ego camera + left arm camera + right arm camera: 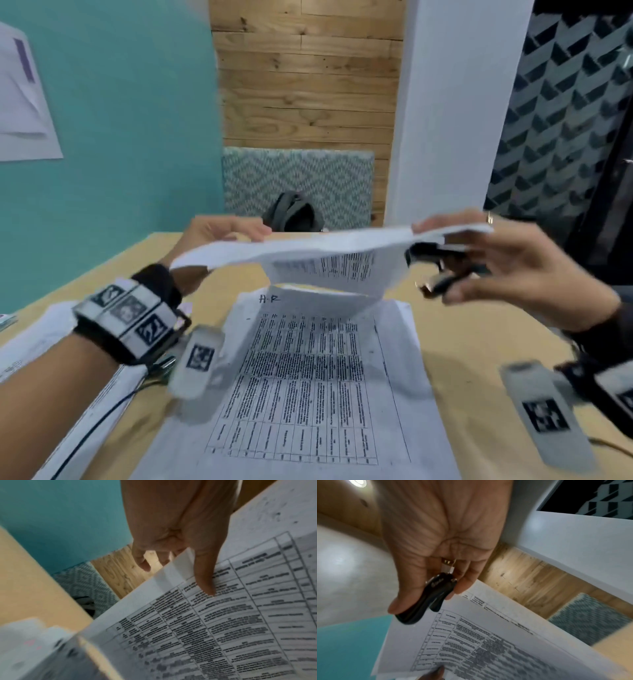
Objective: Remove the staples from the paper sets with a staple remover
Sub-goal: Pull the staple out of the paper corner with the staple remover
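Both hands hold a stapled paper set point(308, 246) in the air above the table. My left hand point(236, 229) pinches its left end; in the left wrist view the thumb point(205, 580) presses on the printed page point(223, 615), and the other fingers are behind it. My right hand point(496, 260) grips the black staple remover point(435, 263) under the set's right end, with the thumb on top of the paper's edge. In the right wrist view the staple remover point(423, 601) lies between thumb and fingers, touching the paper point(471, 642). No staple can be made out.
A printed sheet with a table point(308, 377) lies flat on the wooden table point(472, 349) below the lifted set. More papers point(34, 339) lie at the left, with a black cable point(96, 428) across them. A patterned chair point(342, 178) with a dark bag point(294, 212) stands behind the table.
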Demonstrator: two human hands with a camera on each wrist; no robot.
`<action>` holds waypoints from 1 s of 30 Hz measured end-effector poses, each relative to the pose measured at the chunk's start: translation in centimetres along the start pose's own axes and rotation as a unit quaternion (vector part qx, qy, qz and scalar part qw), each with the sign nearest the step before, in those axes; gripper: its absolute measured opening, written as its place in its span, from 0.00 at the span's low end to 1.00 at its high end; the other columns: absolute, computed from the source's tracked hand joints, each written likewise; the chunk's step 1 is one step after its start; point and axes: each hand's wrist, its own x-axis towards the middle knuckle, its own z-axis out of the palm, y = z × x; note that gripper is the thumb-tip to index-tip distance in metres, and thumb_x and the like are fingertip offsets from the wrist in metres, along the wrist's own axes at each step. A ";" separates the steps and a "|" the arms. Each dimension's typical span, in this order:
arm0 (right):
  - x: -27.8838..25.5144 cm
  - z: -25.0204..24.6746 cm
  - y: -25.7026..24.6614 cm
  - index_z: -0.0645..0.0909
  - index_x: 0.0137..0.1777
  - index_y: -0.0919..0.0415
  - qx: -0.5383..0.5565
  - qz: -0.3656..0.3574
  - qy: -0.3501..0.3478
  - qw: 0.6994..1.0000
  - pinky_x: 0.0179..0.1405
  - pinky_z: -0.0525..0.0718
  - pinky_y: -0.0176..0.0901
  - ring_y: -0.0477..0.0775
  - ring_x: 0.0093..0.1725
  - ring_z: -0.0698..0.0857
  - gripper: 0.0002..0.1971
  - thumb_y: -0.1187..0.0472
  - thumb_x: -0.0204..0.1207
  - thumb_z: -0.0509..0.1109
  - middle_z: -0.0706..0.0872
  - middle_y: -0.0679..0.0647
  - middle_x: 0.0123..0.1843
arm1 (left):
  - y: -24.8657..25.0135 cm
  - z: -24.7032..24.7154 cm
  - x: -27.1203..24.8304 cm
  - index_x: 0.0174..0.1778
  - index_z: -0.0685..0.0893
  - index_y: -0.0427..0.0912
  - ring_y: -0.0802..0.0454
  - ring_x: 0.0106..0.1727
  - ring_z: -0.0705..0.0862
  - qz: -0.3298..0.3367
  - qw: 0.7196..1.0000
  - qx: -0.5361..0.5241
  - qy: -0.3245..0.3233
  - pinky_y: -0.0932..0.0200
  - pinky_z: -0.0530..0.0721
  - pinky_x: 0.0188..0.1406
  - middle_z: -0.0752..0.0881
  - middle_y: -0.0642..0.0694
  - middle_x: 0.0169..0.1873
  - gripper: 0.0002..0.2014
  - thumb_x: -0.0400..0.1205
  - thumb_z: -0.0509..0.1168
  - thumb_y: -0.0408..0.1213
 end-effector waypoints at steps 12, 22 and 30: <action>-2.1 1.8 3.3 0.87 0.57 0.47 0.105 0.189 -0.030 0.976 0.41 0.83 0.32 0.45 0.46 0.88 0.33 0.44 0.48 0.86 0.91 0.49 0.50 | -1.7 1.4 -3.1 0.56 0.88 0.43 0.49 0.60 0.85 -0.150 0.983 -0.031 -0.098 0.63 0.82 0.60 0.88 0.44 0.57 0.41 0.55 0.75 0.69; -1.2 2.6 3.9 0.90 0.50 0.51 0.131 0.297 0.020 0.945 0.27 0.78 0.29 0.45 0.40 0.89 0.36 0.33 0.42 0.83 0.91 0.49 0.47 | -2.8 1.3 -4.1 0.50 0.84 0.31 0.34 0.48 0.83 -0.313 0.936 -0.029 -0.155 0.47 0.81 0.49 0.85 0.33 0.52 0.42 0.54 0.78 0.66; -1.3 3.2 3.4 0.89 0.51 0.55 0.113 0.320 -0.033 0.940 0.27 0.78 0.29 0.44 0.38 0.87 0.33 0.38 0.47 0.84 0.90 0.49 0.42 | 3.8 1.9 -0.8 0.72 0.67 0.62 0.68 0.61 0.76 -0.132 0.960 0.228 -0.093 0.70 0.74 0.54 0.77 0.65 0.61 0.46 0.57 0.68 0.71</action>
